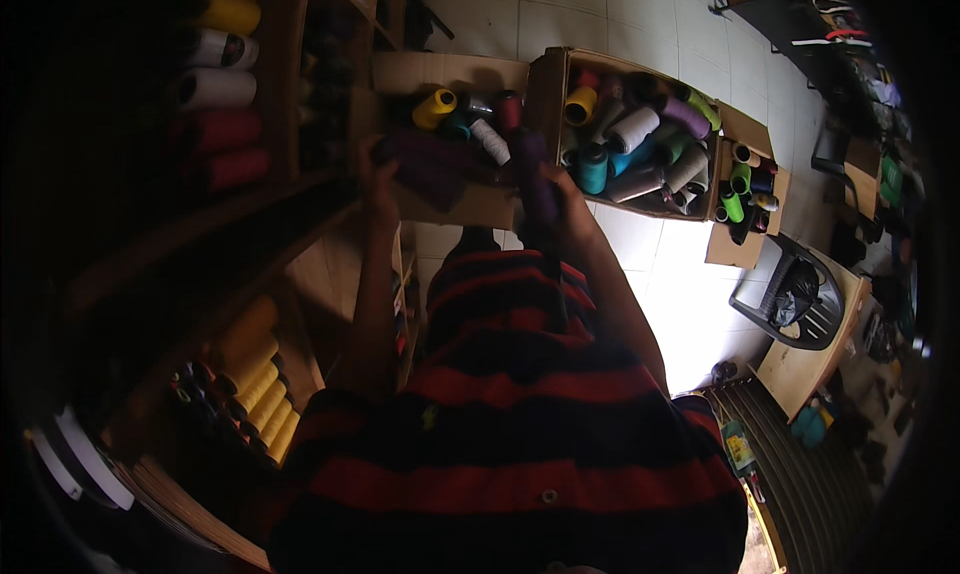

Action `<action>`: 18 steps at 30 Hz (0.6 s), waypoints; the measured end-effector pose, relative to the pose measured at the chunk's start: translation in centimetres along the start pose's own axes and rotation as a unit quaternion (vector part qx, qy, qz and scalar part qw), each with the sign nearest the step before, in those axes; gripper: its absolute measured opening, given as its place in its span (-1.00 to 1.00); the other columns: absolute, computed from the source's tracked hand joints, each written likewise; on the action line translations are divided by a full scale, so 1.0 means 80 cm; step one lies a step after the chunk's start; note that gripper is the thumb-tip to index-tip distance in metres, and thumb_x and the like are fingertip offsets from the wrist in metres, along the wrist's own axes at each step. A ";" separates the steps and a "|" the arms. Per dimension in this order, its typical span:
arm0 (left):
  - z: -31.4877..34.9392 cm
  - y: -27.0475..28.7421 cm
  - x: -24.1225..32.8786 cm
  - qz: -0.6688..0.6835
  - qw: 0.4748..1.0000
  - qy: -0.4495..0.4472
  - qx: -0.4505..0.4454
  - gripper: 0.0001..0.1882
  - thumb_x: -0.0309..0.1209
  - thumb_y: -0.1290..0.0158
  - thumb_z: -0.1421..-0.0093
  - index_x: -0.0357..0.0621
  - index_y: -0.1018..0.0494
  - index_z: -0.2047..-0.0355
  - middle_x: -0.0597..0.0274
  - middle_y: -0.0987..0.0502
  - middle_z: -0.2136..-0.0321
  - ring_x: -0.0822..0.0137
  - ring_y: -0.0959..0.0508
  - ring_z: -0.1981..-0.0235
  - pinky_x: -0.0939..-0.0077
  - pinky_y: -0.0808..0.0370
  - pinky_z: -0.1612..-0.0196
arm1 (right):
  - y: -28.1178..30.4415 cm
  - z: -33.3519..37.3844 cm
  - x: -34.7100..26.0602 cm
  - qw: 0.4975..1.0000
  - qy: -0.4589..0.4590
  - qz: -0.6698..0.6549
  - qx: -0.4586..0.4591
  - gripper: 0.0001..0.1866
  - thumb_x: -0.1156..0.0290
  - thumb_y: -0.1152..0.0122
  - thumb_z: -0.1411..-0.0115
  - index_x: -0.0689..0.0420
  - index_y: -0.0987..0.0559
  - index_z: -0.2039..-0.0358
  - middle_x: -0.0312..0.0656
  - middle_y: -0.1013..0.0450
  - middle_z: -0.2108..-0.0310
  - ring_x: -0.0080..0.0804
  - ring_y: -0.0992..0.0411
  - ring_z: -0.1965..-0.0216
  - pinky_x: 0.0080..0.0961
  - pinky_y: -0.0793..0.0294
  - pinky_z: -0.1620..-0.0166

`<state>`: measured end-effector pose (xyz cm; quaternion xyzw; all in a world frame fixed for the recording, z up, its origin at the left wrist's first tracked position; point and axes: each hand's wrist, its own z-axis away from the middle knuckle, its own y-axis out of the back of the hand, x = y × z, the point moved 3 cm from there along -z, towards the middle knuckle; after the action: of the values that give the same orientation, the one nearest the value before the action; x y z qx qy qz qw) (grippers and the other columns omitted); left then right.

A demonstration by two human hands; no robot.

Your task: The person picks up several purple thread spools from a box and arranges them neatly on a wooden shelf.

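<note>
My left hand (379, 189) is closed at the end of a dark purple bundle (428, 166), which looks like thread spools lying side by side; the shade hides how many. My right hand (568, 202) grips a dark purple thread spool (534, 174), held upright. Both are above an open cardboard box (470, 210). Inside that box show a yellow spool (434, 108), a white spool (489, 142), a teal one (456, 126) and a red one (509, 108).
A larger carton (548, 79) of mixed spools stands to the right, then a smaller spool box (735, 249). Wooden shelves (290, 94) with yellow, white and pink spools rise on my left. Yellow spools (262, 399) fill a lower shelf. A black plastic chair (815, 309) is at right.
</note>
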<state>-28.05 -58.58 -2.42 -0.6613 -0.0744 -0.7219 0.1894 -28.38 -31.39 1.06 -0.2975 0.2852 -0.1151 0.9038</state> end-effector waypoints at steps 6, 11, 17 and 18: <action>0.027 -0.060 0.090 0.178 0.981 -0.005 -0.074 -0.51 -0.29 0.10 -0.01 -0.25 -0.30 0.04 0.09 -0.38 0.12 0.28 -0.38 0.04 0.41 -0.27 -0.10 | -0.016 0.013 -0.030 0.995 -0.032 0.002 -0.096 -0.39 0.03 -0.11 -0.13 0.24 -0.38 -0.05 -0.12 -0.47 0.22 -0.38 -0.48 0.20 -0.43 -0.51 0.17; 0.059 -0.114 0.130 0.184 0.980 0.025 -0.077 -0.62 -0.26 0.05 0.02 -0.19 -0.28 0.20 0.11 -0.38 0.13 0.32 -0.38 0.07 0.44 -0.30 -0.06 | -0.029 0.037 -0.043 0.956 -0.035 -0.073 -0.281 -0.36 0.08 -0.10 -0.15 0.31 -0.30 -0.10 -0.02 -0.44 0.08 -0.24 -0.47 0.07 -0.34 -0.46 -0.03; 0.105 -0.161 0.161 0.028 0.997 -0.078 -0.008 -0.70 -0.25 0.01 -0.01 -0.11 -0.19 0.33 0.11 -0.39 0.09 0.35 -0.40 0.11 0.45 -0.38 0.03 | -0.020 0.075 -0.069 0.935 -0.047 -0.006 -0.351 -0.37 0.08 -0.09 -0.12 0.31 -0.33 -0.07 -0.06 -0.43 0.07 -0.28 -0.46 0.07 -0.35 -0.43 -0.03; 0.119 -0.170 0.166 0.048 0.996 -0.068 0.013 -0.69 -0.24 0.01 -0.03 -0.12 -0.22 0.30 0.11 -0.40 0.08 0.32 -0.41 0.10 0.42 -0.41 0.04 | -0.020 0.085 -0.068 0.936 -0.045 0.017 -0.350 -0.36 0.05 -0.10 -0.11 0.29 -0.34 -0.06 -0.09 -0.44 0.09 -0.32 -0.46 0.07 -0.40 -0.43 -0.03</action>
<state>-25.02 -45.01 13.66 -0.7090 -0.0647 -0.6644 0.2273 -28.93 -27.37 8.93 -0.5946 0.2720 0.0209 0.7563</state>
